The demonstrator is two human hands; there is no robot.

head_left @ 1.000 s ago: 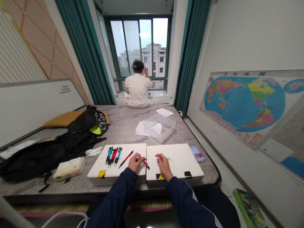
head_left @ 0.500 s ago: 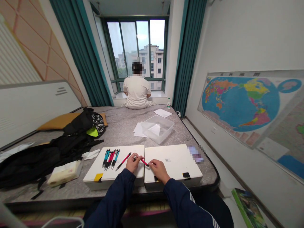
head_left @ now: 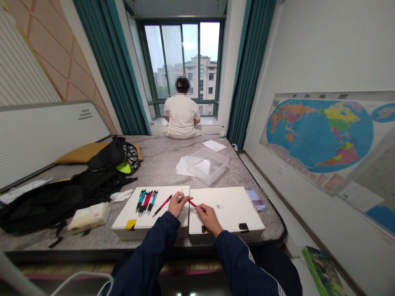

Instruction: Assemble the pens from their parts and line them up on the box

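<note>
A red pen (head_left: pixel 191 203) spans the gap between my two hands, above the seam of two white boxes. My right hand (head_left: pixel 210 216) pinches its lower right end. My left hand (head_left: pixel 176 205) has its thumb and finger closed at the upper left end. A thin pale rod (head_left: pixel 182 191) sticks up by the left fingers, with a small dark part below it; I cannot tell what it is. On the left white box (head_left: pixel 123 220) lies a single red and black pen (head_left: pixel 162 205), beside a row of blue and red pens (head_left: pixel 146 202).
The right white box (head_left: pixel 228 205) adjoins the left one. Behind stand a clear plastic bin (head_left: pixel 216 168) and papers (head_left: pixel 183 166). A tissue pack (head_left: pixel 89 217) and black backpack (head_left: pixel 77 193) lie left. A person (head_left: pixel 182 117) sits by the window, back turned.
The view has shifted slightly, so the scene sits a little further right. Both hands keep their grip on the red pen, with only small finger movement.
</note>
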